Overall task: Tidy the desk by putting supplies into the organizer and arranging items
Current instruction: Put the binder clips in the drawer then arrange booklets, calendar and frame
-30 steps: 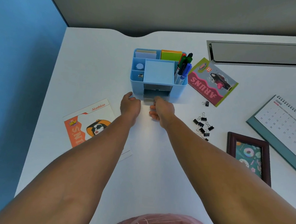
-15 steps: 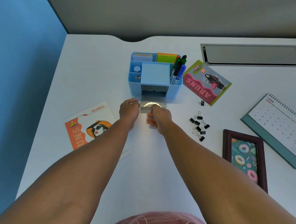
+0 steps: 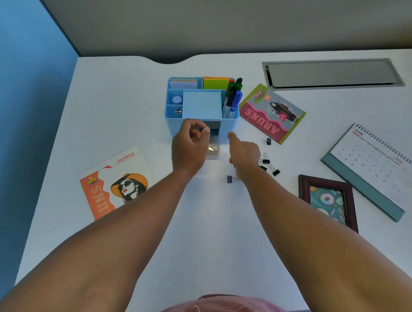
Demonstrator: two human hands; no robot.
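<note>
Markers and notes fill the blue plastic organizer [image 3: 201,106]; black binder clips [image 3: 270,166] remain loose. Left hand [image 3: 191,145] pinches something small; right hand [image 3: 245,153] points, empty.

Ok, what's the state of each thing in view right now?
Organizer: upright, drawer slot open.
Clear drawer: out on the desk.
Left hand: fingers curled, pinching something small and dark.
Right hand: index finger extended.
Binder clips: loose on desk.
Photo frame: lying flat.

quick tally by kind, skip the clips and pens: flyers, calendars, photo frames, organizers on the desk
flyers: 2
desk calendar: 1
picture frame: 1
organizer: 1
total: 5
</note>
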